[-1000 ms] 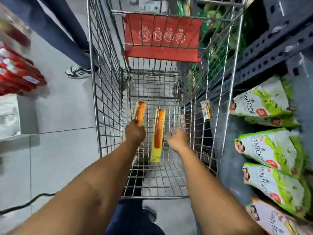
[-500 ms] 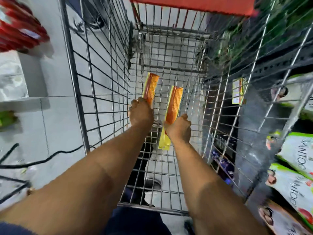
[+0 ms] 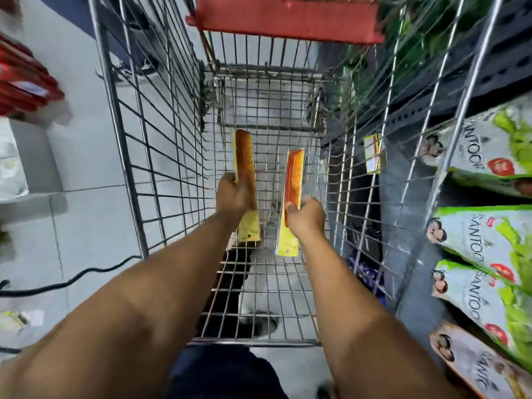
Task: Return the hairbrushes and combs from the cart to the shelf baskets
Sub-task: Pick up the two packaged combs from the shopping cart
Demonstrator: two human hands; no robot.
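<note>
Both my arms reach down into a wire shopping cart [image 3: 161,156]. My left hand [image 3: 233,194] grips an orange comb on a yellow card [image 3: 244,159], holding it upright above the cart floor. My right hand [image 3: 306,217] grips a second orange comb on a yellow card [image 3: 294,180], tilted slightly right, its yellow end hanging below my fingers. The two combs are side by side, a short gap apart. No shelf basket is in view.
The cart's red child-seat flap [image 3: 288,18] is at the far end. Right of the cart stand dark shelves with green and white packets [image 3: 489,243] and a small yellow tag [image 3: 372,154]. Red packs [image 3: 23,82] sit at left. A black cable [image 3: 72,280] crosses the floor.
One second ago only my left hand held a comb; the other lay in the cart. My right hand closed on it and lifted it. Both combs are now raised.
</note>
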